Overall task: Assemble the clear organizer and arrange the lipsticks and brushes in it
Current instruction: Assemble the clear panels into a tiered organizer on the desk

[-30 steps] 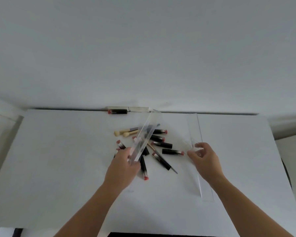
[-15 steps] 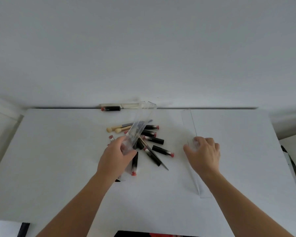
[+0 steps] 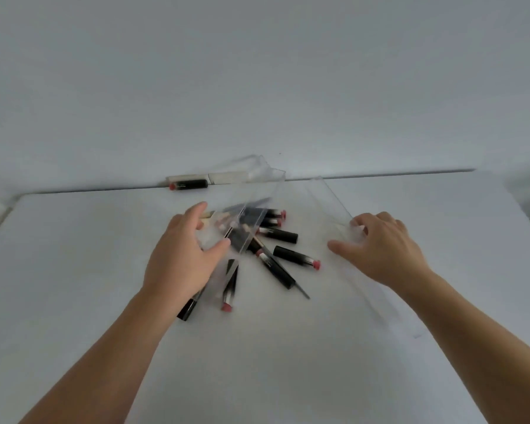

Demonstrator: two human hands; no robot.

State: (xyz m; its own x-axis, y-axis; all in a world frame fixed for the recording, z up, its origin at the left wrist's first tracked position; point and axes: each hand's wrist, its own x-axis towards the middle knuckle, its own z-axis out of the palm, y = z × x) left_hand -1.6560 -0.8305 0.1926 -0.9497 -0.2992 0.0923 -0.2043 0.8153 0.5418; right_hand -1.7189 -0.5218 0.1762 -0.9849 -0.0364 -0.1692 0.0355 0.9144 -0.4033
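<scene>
Since the earlier frames, my left hand (image 3: 184,255) has brought its clear organizer piece (image 3: 245,215) lower over the pile, and my right hand (image 3: 383,249) has settled onto the second clear panel (image 3: 334,203) instead of reaching toward it.

Head view: the white bench (image 3: 74,270) carries everything. My left hand grips the near end of the clear organizer piece, thumb on one side and fingers on the other. The piece is tilted, its far end raised toward the back edge of the bench; motion blur hides its exact outline. It sits directly over the pile of lipsticks (image 3: 285,235) and brushes (image 3: 207,215) near the middle of the bench.

My right hand rests on the second clear panel, fingers curled over its top edge and thumb spread to the left. Whether the grip is closed round the panel, I cannot tell with certainty; it appears to hold it. This panel runs from near the back edge toward the front right of the bench.

One lipstick (image 3: 297,259) with a red tip lies between my two hands. Another lipstick (image 3: 229,286) lies just beside my left wrist. A separate lipstick (image 3: 188,184) lies alone at the back edge, touching a pale tube (image 3: 227,177).
</scene>
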